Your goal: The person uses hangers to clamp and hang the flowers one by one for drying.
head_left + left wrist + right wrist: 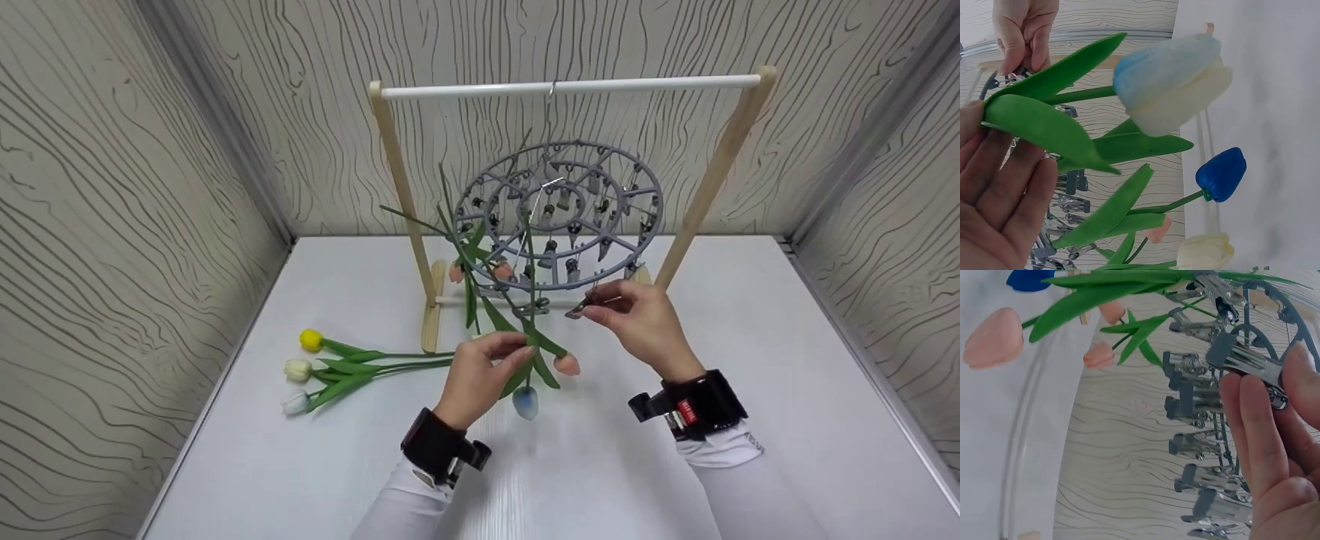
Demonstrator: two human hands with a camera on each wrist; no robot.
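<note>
My left hand (pixel 484 371) pinches the stem of a pale blue-and-white artificial tulip (pixel 1174 84), whose bloom hangs down below the fingers. My right hand (pixel 637 322) pinches a metal clip (pixel 1247 360) with grey tips at the near right edge of a round grey hanger (pixel 577 286). No flower shows in that clip. Several other clips dangle from the hanger's rings. Tulips hang upside down on its left and near side, among them a pink tulip (pixel 568 364) and a dark blue tulip (pixel 1221 174). The held stem rises in front of the hanger.
A wooden stand (pixel 709 180) with a white crossbar (pixel 480 90) bears the hanger by a hook. On the white table at left lie a yellow tulip (pixel 311 340), a cream tulip (pixel 298 370) and a whitish tulip (pixel 295 403). Patterned panels enclose the table's back and sides.
</note>
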